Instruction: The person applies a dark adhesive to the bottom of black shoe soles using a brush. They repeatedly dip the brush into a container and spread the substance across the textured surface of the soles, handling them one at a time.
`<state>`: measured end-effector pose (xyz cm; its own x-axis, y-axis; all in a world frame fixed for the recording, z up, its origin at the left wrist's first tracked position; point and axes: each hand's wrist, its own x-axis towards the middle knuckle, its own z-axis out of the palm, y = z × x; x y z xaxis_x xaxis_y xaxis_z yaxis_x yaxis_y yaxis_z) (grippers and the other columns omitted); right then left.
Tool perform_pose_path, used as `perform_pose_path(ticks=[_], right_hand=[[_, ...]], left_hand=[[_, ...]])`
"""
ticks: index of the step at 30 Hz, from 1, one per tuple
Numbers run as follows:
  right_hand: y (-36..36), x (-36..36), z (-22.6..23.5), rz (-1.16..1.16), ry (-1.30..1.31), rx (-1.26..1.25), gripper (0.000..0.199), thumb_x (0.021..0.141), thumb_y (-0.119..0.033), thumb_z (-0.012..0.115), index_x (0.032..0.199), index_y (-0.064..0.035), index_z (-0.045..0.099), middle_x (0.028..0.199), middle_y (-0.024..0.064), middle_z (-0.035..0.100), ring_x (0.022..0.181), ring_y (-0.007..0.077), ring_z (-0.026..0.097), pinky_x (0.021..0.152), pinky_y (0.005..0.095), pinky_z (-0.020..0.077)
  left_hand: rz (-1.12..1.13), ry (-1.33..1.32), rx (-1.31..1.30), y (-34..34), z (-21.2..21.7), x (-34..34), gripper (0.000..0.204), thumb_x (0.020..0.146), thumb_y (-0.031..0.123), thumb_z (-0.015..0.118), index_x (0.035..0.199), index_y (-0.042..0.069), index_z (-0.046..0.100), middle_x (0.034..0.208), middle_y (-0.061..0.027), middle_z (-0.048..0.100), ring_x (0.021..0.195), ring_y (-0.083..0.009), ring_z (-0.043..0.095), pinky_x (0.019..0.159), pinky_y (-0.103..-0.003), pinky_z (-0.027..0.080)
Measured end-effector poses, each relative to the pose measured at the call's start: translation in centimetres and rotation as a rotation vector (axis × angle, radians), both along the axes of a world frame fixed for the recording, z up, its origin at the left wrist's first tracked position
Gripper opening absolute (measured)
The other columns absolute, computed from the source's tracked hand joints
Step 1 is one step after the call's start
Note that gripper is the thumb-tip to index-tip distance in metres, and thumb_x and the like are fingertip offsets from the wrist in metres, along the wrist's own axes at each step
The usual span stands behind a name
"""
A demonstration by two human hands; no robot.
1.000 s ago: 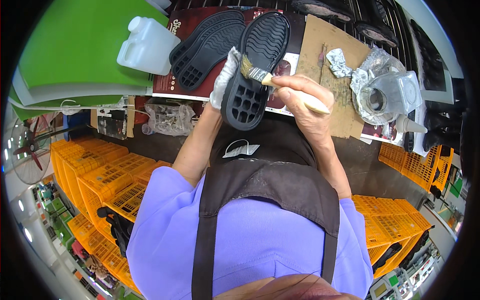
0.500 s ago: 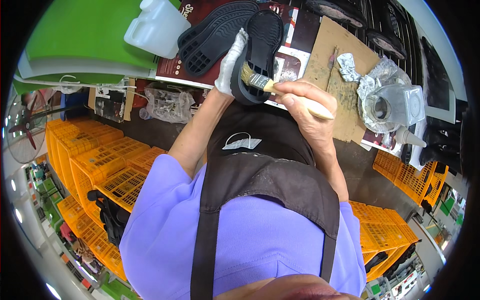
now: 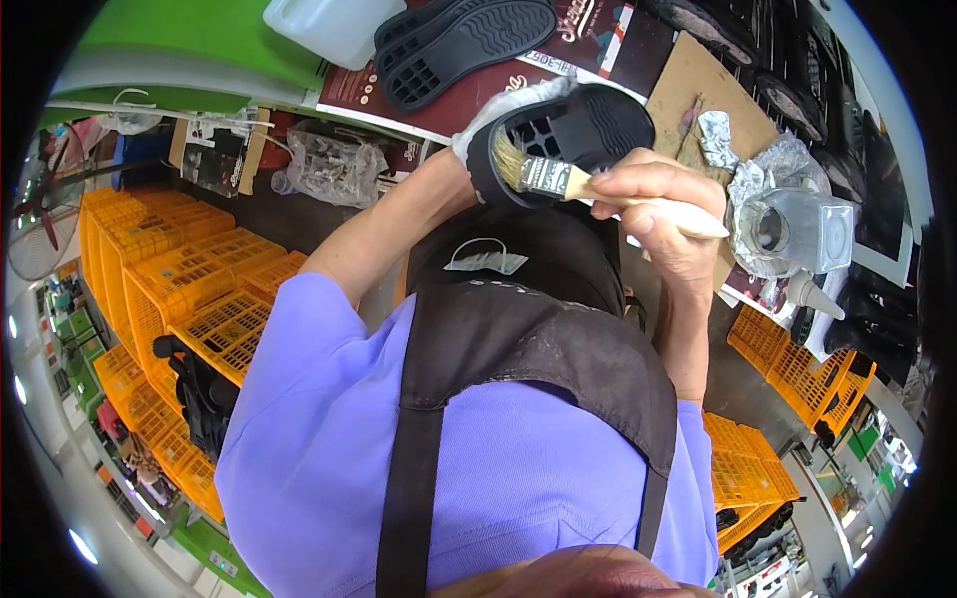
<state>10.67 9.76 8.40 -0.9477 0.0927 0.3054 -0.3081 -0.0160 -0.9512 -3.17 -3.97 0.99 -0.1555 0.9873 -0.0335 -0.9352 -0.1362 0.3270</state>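
My left hand [image 3: 490,114], in a white glove, grips a black shoe sole [image 3: 610,122] from its far left side. The sole's grid-patterned heel end lies toward me and its toe end points right. In my right hand [image 3: 666,204], bare, is a paintbrush [image 3: 546,177] with a pale wooden handle and a metal ferrule. Its bristles touch the inner rim of the sole at the heel end. Behind, a loose pair of black shoe soles [image 3: 461,45] lies on a dark red printed box [image 3: 349,92]. Part of my left fingers is hidden by the sole.
A translucent plastic jug [image 3: 334,28] stands at the far left. To the right are stained cardboard [image 3: 688,75], a clear plastic container [image 3: 812,234] amid crumpled wrapping, and a pale nozzle [image 3: 812,296]. Orange crates [image 3: 179,249] stand at left, more orange crates [image 3: 743,468] at right.
The sole has turned clockwise, its toe end swinging from far to the right. My right hand and the brush have shifted right and slightly nearer; the bristles remain at the heel end.
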Motion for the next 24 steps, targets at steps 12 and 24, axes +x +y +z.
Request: perform_pose_path(ticks=[12, 24], right_hand=[[2.1, -1.0, -0.8, 0.258, 0.002, 0.171, 0.025, 0.072, -0.016, 0.072, 0.09, 0.0011, 0.068, 0.073, 0.0095, 0.062, 0.066, 0.0167, 0.059, 0.059, 0.0272, 0.0457], [4.7, -0.4, -0.4, 0.474, -0.216, 0.236, 0.022, 0.073, -0.013, 0.071, 0.09, 0.0006, 0.068, 0.074, 0.0094, 0.06, 0.068, 0.0178, 0.055, 0.06, 0.0289, 0.0404]], left_hand=[[-0.462, 0.364, -0.308, -1.2, -2.5, -0.1, 0.028, 0.088, 0.005, 0.053, 0.115, -0.002, 0.053, 0.11, -0.0125, 0.059, 0.097, -0.0162, 0.06, 0.082, -0.027, 0.053], [-0.461, 0.471, -0.295, -0.8, -4.2, -1.5, 0.03, 0.087, 0.011, 0.052, 0.114, -0.001, 0.055, 0.107, -0.0124, 0.062, 0.089, -0.019, 0.063, 0.073, -0.03, 0.055]])
